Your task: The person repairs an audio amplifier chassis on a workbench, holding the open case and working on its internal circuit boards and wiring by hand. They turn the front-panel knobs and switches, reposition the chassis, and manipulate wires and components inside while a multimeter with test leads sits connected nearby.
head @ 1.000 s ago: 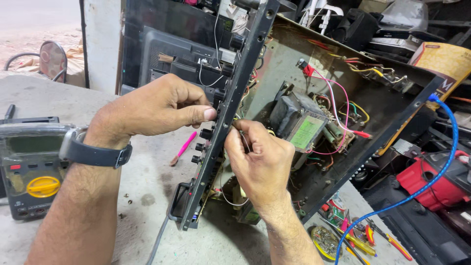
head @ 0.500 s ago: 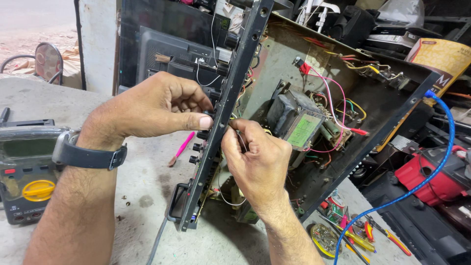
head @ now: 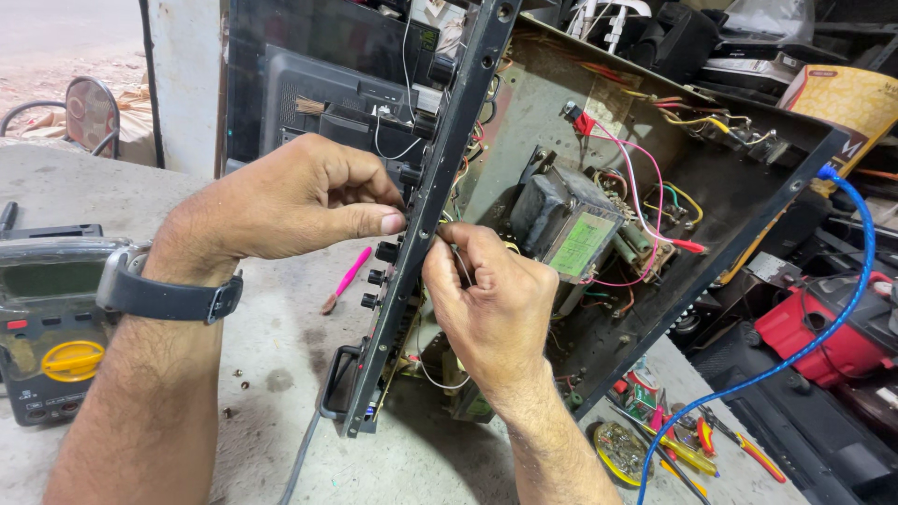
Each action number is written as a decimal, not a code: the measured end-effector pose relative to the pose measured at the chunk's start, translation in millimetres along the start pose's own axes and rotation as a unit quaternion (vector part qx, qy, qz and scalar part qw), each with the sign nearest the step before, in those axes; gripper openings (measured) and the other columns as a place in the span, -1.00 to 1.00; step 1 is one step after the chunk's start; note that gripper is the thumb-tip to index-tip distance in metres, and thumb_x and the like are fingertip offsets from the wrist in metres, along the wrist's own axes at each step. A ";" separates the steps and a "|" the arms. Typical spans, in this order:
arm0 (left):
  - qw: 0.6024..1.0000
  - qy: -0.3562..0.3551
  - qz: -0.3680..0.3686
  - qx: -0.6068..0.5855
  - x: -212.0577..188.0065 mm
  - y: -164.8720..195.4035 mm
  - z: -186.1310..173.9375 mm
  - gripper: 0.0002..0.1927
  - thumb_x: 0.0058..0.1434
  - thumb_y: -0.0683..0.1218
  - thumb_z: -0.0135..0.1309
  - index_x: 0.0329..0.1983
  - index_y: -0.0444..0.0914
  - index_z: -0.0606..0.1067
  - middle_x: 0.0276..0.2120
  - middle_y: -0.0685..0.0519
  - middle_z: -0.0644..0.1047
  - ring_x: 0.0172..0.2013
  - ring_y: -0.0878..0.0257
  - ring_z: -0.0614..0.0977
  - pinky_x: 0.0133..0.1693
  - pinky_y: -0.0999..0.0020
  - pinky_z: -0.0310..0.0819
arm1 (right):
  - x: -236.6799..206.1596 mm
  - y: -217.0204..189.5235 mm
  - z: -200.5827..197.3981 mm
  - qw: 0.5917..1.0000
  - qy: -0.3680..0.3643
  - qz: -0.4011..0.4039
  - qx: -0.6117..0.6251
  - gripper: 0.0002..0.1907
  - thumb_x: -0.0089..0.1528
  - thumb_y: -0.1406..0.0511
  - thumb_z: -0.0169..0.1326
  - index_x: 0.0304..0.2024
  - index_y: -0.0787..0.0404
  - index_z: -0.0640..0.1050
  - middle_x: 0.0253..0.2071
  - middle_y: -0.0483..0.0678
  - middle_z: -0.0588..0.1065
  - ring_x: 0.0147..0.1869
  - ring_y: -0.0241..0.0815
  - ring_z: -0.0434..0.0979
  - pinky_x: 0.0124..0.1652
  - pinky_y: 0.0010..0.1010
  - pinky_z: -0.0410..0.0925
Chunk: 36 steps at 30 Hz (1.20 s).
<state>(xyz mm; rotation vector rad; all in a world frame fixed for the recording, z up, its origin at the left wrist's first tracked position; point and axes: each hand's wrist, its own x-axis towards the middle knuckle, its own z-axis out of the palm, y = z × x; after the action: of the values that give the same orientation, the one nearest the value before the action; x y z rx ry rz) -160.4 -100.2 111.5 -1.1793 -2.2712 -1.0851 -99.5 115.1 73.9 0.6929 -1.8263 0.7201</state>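
An opened amplifier case [head: 599, 215] is stood on edge on the table [head: 281, 402], its black front panel [head: 421, 234] turned up. The panel's outer face is pinched by the left hand [head: 290, 201], thumb beside a knob [head: 386, 251]. Behind the panel, a thin wire [head: 461, 265] is held by the closed right hand [head: 486, 299]. A meter [head: 42, 327] lies at the left.

Green rectangular label [head: 582, 245] on the transformer, grey meter screen [head: 39, 279] far left, yellow package [head: 845, 99] top right
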 end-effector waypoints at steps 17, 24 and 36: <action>0.998 -0.014 -0.062 -0.005 -2.8 3.5 0.5 -0.60 0.17 0.15 0.19 -0.13 -0.23 0.67 -0.45 0.11 0.69 -0.38 0.36 0.64 -0.28 0.35 0.56 | -2.1 -0.5 -0.8 1.000 -0.006 -0.003 0.014 -0.93 0.28 0.41 0.23 -0.21 0.29 0.59 -0.56 -0.12 0.52 -0.52 -0.45 0.51 -0.48 -0.57 0.35; 0.998 -0.016 -0.058 0.009 -7.2 -4.7 -1.7 -0.59 0.15 0.16 0.21 -0.16 -0.25 0.67 -0.48 0.08 0.66 -0.42 0.33 0.59 -0.34 0.33 0.51 | -3.7 1.7 1.8 1.000 -0.006 -0.001 -0.013 -0.92 0.25 0.40 0.24 -0.22 0.29 0.61 -0.58 -0.10 0.50 -0.55 -0.41 0.47 -0.47 -0.53 0.33; 0.982 -0.140 -0.126 0.006 0.5 -7.1 -17.0 -0.62 0.19 0.14 0.17 -0.41 -0.28 0.68 -0.61 0.06 0.64 -0.56 0.32 0.60 -0.50 0.35 0.47 | 10.4 -7.5 10.3 0.999 0.007 -0.022 -0.044 -0.95 0.28 0.45 0.23 -0.20 0.34 0.62 -0.51 -0.12 0.50 -0.45 -0.48 0.41 -0.38 -0.59 0.31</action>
<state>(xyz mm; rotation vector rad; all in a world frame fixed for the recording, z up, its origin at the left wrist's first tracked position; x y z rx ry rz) -167.0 -115.5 119.4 -1.1207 -2.7000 -1.0456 -103.4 101.2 81.6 0.6672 -1.8134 0.6104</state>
